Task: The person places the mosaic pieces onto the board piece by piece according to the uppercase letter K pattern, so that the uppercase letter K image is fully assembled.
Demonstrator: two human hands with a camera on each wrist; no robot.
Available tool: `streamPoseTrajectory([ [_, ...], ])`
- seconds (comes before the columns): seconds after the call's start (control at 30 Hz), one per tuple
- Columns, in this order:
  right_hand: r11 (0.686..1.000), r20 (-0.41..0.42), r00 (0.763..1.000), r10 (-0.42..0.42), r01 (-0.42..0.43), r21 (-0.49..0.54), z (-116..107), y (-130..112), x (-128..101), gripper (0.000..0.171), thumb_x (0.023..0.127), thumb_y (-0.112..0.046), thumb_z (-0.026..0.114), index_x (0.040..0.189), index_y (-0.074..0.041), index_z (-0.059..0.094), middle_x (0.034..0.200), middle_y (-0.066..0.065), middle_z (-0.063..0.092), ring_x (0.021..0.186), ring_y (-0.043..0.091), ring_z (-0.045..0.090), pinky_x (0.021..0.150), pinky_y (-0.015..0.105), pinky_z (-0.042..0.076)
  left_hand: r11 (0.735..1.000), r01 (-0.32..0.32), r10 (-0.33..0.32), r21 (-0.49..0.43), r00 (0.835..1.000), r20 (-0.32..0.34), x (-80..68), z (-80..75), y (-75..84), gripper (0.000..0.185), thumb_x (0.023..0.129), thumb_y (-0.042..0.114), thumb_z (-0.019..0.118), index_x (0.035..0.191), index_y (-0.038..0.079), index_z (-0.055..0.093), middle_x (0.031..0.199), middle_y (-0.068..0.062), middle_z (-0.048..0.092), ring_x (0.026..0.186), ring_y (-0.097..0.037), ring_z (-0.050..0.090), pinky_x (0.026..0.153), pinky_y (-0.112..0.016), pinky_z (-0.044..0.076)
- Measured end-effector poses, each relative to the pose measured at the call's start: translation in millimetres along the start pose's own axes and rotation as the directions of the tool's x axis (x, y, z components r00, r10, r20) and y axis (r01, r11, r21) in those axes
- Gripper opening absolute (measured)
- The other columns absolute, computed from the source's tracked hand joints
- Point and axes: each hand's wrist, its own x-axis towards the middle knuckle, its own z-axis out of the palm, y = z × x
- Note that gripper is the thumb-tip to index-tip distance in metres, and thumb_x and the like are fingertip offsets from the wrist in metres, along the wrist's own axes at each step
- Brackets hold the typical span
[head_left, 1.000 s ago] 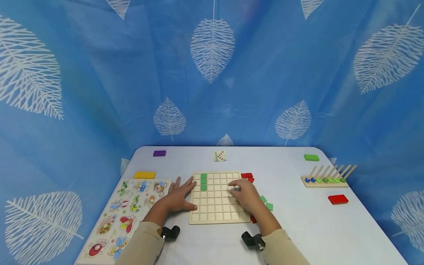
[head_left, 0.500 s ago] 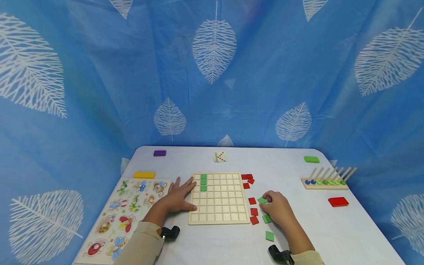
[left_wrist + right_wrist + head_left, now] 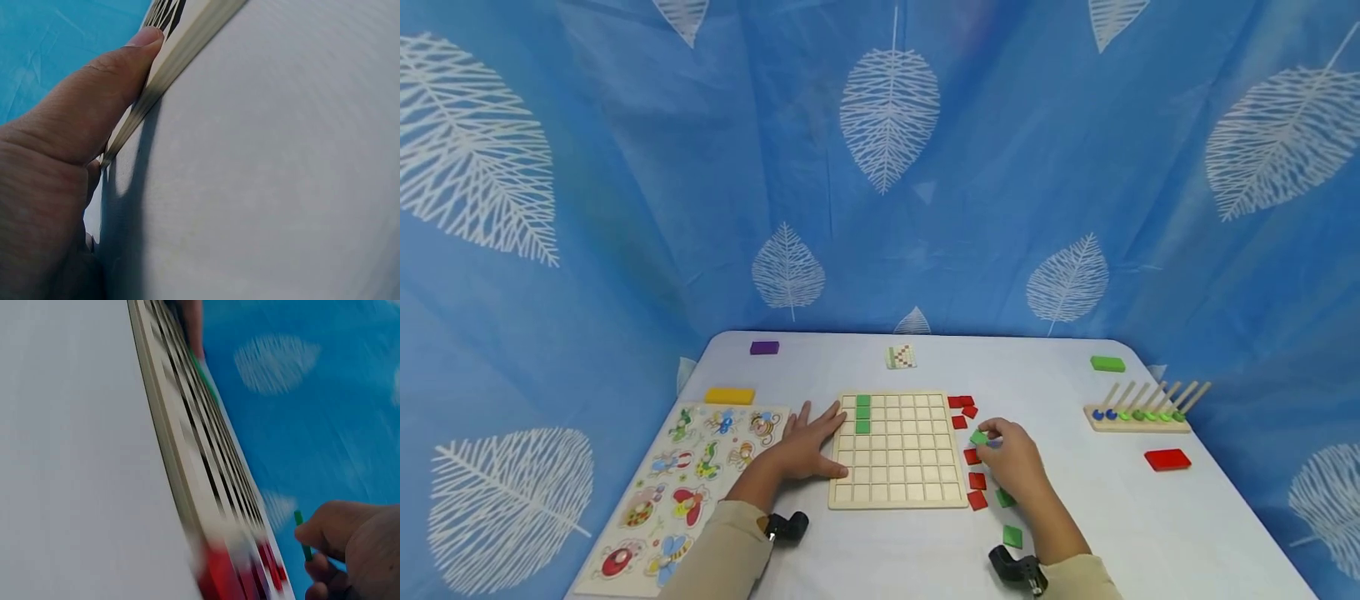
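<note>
the right hand (image 3: 1013, 462) has lifted a green tile (image 3: 978, 437) toward the grid board (image 3: 897, 450) at lower centre, pinching it; the left hand (image 3: 801, 446) lies flat, fingers straight, against the board's left edge.

The right hand (image 3: 350, 550) pinches a thin green tile (image 3: 302, 535) edge-on between its fingertips, lifted off the counter (image 3: 69, 456). Just left of the hand, blurred red tiles (image 3: 237, 575) lie beside the edge of a wooden grid board (image 3: 181, 444), which stretches away toward a blue leaf-patterned curtain (image 3: 312, 394).
</note>
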Motion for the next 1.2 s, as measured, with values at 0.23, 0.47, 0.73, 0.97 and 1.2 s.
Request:
streamPoseTrajectory([
  [0.23,0.96,0.137,0.953,-0.27,0.257,0.107,69.1,-67.5,0.0,0.017,0.091,-0.012,0.077,0.105,-0.021,0.074,0.106,-0.004,0.065,0.089,0.012,0.057,0.077,0.029,0.052,1.0,-0.006,0.006,0.011,1.0,0.002,0.5,-0.9,-0.3,0.111,0.079,0.064,0.083,0.167,0.023,0.03,0.177,0.002,0.012,0.161,-0.043,-0.014,0.127,-0.065,-0.009],
  [0.47,0.942,0.2,0.921,-0.336,0.331,0.055,107.8,-100.3,7.4,0.01,0.092,-0.013,0.075,0.101,-0.017,0.078,0.109,0.0,0.067,0.099,0.016,0.061,0.087,0.038,0.054,0.999,-0.012,0.012,0.031,1.0,-0.022,3.7,0.5,-2.4,0.108,0.079,0.062,0.084,0.166,0.024,0.032,0.177,0.004,0.014,0.161,-0.044,-0.011,0.128,-0.065,-0.007],
  [0.73,0.954,0.17,0.939,-0.298,0.295,0.043,122.6,-100.5,7.4,0.012,0.09,-0.01,0.075,0.097,-0.017,0.081,0.107,-0.002,0.067,0.105,0.019,0.063,0.094,0.044,0.055,1.0,-0.013,0.014,0.021,1.0,-0.009,1.2,-0.3,-2.0,0.108,0.079,0.06,0.085,0.166,0.022,0.033,0.177,0.003,0.015,0.161,-0.045,-0.011,0.127,-0.066,-0.008],
  [0.97,0.949,0.178,0.932,-0.315,0.312,0.042,117.6,-97.8,5.3,0.015,0.093,-0.011,0.073,0.102,-0.019,0.082,0.109,-0.003,0.068,0.107,0.019,0.065,0.094,0.043,0.056,1.0,-0.006,0.007,0.021,1.0,-0.01,0.1,0.1,-0.6,0.108,0.079,0.059,0.086,0.166,0.023,0.033,0.177,0.003,0.015,0.162,-0.044,-0.01,0.128,-0.065,-0.006],
  [1.2,0.969,0.125,0.962,-0.241,0.233,0.078,59.8,-55.6,1.7,0.022,0.095,-0.017,0.075,0.116,-0.021,0.075,0.116,-0.003,0.068,0.101,0.015,0.062,0.088,0.037,0.056,1.0,-0.004,0.004,0.011,1.0,-0.007,-0.6,-1.8,-1.8,0.109,0.079,0.058,0.086,0.166,0.022,0.032,0.177,0.003,0.014,0.161,-0.043,-0.012,0.128,-0.065,-0.008],
])
